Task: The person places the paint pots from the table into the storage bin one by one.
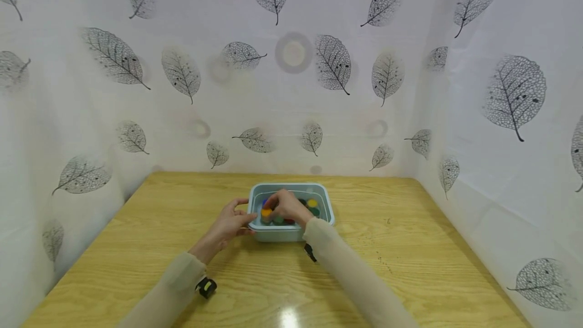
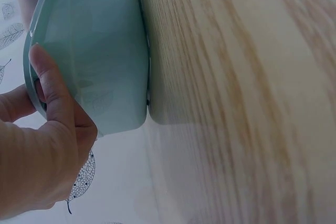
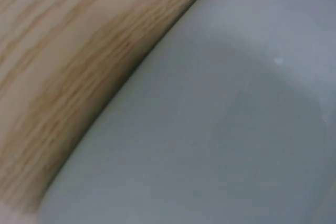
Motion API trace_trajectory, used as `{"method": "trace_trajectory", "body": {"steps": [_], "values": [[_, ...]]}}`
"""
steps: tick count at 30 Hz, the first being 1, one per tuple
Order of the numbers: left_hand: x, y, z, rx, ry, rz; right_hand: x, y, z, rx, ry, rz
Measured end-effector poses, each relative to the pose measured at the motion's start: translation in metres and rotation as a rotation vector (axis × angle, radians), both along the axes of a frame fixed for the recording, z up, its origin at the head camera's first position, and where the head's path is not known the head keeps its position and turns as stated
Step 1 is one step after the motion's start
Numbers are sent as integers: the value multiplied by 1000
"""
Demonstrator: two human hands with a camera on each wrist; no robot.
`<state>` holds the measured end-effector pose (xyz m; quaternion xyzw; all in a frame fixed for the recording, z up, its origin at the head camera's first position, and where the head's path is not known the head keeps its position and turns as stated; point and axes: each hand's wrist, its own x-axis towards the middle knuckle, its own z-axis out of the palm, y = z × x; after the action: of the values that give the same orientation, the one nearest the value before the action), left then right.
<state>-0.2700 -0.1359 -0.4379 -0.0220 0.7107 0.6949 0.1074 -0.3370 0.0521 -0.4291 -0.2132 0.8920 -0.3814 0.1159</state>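
Note:
A light blue-green plastic box (image 1: 278, 235) stands on the table, its open top facing up. My left hand (image 1: 231, 224) grips its left end. In the left wrist view, the thumb of the left hand (image 2: 50, 145) lies against the outside wall, with a finger over the rim. My right hand (image 1: 289, 206) reaches down into the box from the front, fingers curled. Its fingertips pinch a small jar with an orange lid (image 1: 266, 212) near the left inner corner. The right wrist view holds only the box's outer wall (image 3: 199, 119) and some tabletop; the hand is out of it.
Other small items lie in the box, among them a yellow-topped one (image 1: 312, 203) and a dark green one (image 1: 314, 211) on the right. The wooden table (image 1: 387, 247) extends around the box. White curtains with leaf prints (image 1: 291, 90) hang behind and at both sides.

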Motion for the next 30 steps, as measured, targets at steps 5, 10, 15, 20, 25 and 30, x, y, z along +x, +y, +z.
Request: {"method": "trace_trajectory", "body": {"steps": [5,10,15,20,25,30], "values": [[1,0,0,-5,0,9,1,3,0,-11,-13,8],[2,0,1,9,-8,5,2,8,0,-49,-44,30],[2,-2,1,-9,-3,-4,1,15,1,-97,-39,53],[1,-6,-1,-63,11,2,11,27,9,-156,-44,72],[0,-7,3,-121,35,17,17,48,17,-214,-94,79],[-3,-9,15,-207,87,26,19,68,20,-245,-106,62]]}}
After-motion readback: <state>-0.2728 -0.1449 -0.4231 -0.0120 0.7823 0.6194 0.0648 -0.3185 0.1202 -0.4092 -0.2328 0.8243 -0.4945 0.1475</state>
